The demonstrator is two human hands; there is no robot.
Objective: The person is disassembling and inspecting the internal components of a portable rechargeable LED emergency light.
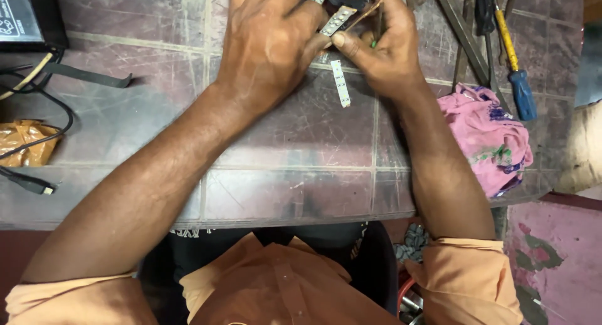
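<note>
orange shirt [276,287] | both hands (left hand [266,46], right hand [379,49]) pinching LED strip [337,21] | table edge [188,221] near

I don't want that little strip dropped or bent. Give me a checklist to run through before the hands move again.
1. Left hand on LED strip: ok.
2. Right hand pinching the strip: ok.
3. Loose strip piece lying flat on worktop: ok.
4. Blue-handled screwdriver apart from both hands: ok.
5. Pink cloth off the strip: ok.
6. Strip's far end: cannot tell, cut off by frame.
</note>
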